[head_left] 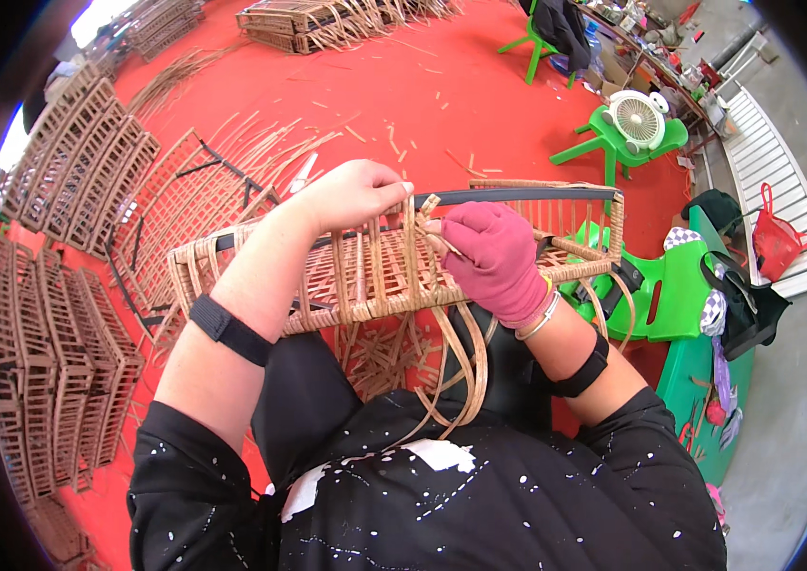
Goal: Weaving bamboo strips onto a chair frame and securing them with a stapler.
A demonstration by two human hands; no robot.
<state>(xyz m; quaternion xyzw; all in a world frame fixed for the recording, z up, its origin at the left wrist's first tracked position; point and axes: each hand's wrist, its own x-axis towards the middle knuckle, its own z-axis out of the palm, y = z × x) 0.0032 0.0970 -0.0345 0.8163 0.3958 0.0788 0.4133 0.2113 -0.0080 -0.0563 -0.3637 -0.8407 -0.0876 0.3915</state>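
Observation:
A tan woven wicker frame (pixel 365 309) with a dark metal bar (pixel 518 195) along its far edge lies across my lap. My bare left hand (pixel 356 195) is closed at that far edge, thumb and fingers pinching a flat wicker strip (pixel 409 249) that runs down over the weave. Beside it, my right hand (pixel 494 252), in a pink glove with bare fingertips showing, is closed on a short strip end at the weave. Long loose strips (pixel 476 366) hang from the near edge over my thighs. The inner sides of both hands are partly hidden.
Stacked wicker panels (pixel 51 352) stand at the left, with an unfinished panel (pixel 208 195) beside my left arm. Cut strip scraps (pixel 389 352) litter the red floor. A green chair (pixel 656 295) and green bench (pixel 698 381) are at the right; a white fan (pixel 637 119) sits farther back.

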